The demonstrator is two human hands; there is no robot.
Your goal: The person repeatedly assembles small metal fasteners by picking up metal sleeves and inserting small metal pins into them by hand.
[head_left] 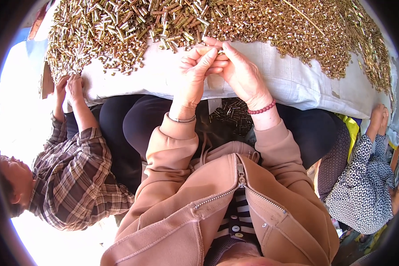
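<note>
Apparently, the right hand [244,76] pinches a small metal tube [221,52] above the white cloth [157,73]; the left hand [194,76] bunches its fingers alongside, grip unclear. Bracing fingertips together should steady it.

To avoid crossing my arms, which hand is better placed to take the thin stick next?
Likely your right hand: it's nearer the thin stick, which lies beyond and rightward among small metal pieces; your left hand is farther away.
</note>
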